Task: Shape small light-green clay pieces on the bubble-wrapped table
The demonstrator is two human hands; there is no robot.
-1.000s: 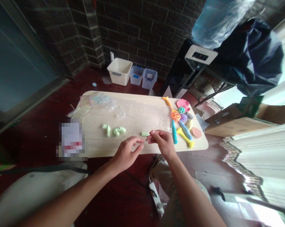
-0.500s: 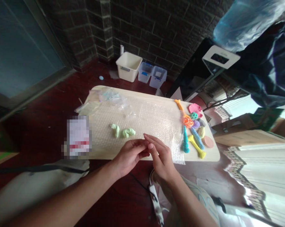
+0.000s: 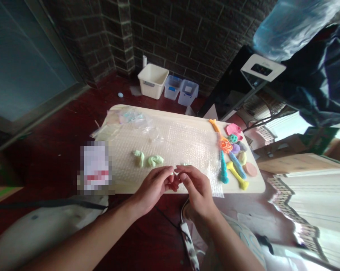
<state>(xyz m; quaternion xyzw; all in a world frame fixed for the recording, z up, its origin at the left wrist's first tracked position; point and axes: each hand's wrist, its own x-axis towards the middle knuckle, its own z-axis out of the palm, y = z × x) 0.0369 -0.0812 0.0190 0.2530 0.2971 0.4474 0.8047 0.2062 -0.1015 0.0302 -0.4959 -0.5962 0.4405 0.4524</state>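
My left hand (image 3: 154, 186) and my right hand (image 3: 196, 184) meet fingertip to fingertip over the table's near edge. A speck of pale green clay (image 3: 172, 173) shows at the pinched left thumb and fingers. My right thumb and fingers curl in close beside it; anything between them is hidden. Ahead, two lumps of the same pale green lie on bubble wrap: a bent clay strip (image 3: 140, 158) and a curved clay piece (image 3: 155, 160). Another green bit (image 3: 185, 164) peeks out just behind my right fingers.
Coloured clay shapes crowd the table's right end, among them a yellow bone-like piece (image 3: 237, 176) and an orange one (image 3: 225, 144). Crumpled clear plastic bags (image 3: 138, 118) lie at the back left, a blurred white packet (image 3: 96, 165) at the left edge. Bins (image 3: 153, 81) stand beyond.
My hands have parted slightly at the fingertips and the fingers have shifted, so a speck of pale green now shows. The view has moved a little; the things on the table stay put.
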